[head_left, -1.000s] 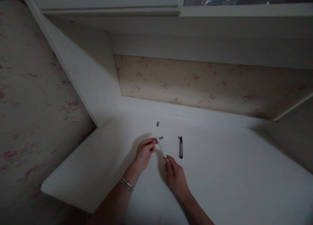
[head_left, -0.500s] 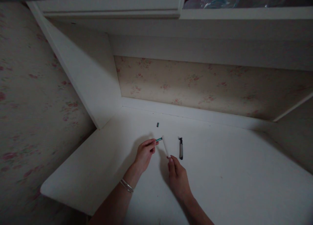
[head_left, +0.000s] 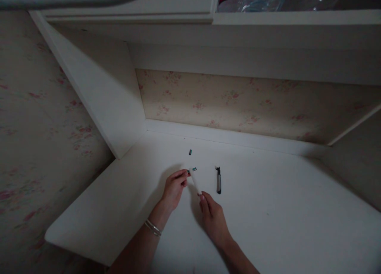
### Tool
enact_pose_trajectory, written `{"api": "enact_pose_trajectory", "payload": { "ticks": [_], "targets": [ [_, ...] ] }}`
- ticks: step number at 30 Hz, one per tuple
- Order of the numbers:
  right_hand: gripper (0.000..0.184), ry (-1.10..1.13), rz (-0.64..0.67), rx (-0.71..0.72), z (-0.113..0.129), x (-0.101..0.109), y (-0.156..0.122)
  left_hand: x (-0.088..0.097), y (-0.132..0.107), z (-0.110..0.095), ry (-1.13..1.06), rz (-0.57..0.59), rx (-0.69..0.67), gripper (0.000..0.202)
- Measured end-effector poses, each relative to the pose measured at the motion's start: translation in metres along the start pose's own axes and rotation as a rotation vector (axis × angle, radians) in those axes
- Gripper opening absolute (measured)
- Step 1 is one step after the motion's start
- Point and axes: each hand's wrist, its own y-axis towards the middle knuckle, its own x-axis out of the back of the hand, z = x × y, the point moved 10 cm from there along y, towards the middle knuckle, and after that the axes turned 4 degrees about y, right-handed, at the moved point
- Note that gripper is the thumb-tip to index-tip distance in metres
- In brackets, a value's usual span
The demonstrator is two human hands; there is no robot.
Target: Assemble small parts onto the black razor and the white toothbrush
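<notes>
My left hand [head_left: 175, 188] pinches one end of a small teal and black strip, which looks like a razor blade cartridge [head_left: 194, 169]. My right hand [head_left: 213, 215] grips the lower end of a slim white stick [head_left: 194, 182], perhaps a small brush. The stick's upper tip lies across the middle of the cartridge and hides part of it. Right of the hands rests a black and grey razor handle [head_left: 219, 181]. Beyond my fingers lies a second small dark teal cartridge [head_left: 190, 152].
A white desk [head_left: 282, 210] stands under the hands, with a rounded corner at left. Over it hangs a white cabinet [head_left: 127, 18]; clear plastic items [head_left: 263, 0] sit on its open shelf. A white side panel [head_left: 104, 91] rises at left beside floral wallpaper [head_left: 38, 127].
The tip of the white stick has slid left along the cartridge toward my left fingers, and my right hand shifted slightly left with it. The view has also moved a little.
</notes>
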Motion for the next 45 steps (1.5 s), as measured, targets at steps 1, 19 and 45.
{"api": "enact_pose_trajectory", "payload": {
  "ticks": [1,19,45],
  "targets": [
    [0.04,0.004,0.03,0.013,0.003,-0.004,-0.001,-0.001,0.0,-0.001,0.003,0.008,-0.005,0.02],
    [0.045,0.037,-0.334,-0.118,-0.021,0.083,0.014,-0.002,-0.002,0.002,-0.041,-0.008,0.06,0.023],
    [0.038,-0.807,-0.462,-0.63,-0.132,0.277,0.064,-0.004,-0.004,0.005,0.059,-0.003,0.084,0.03]
  ]
}}
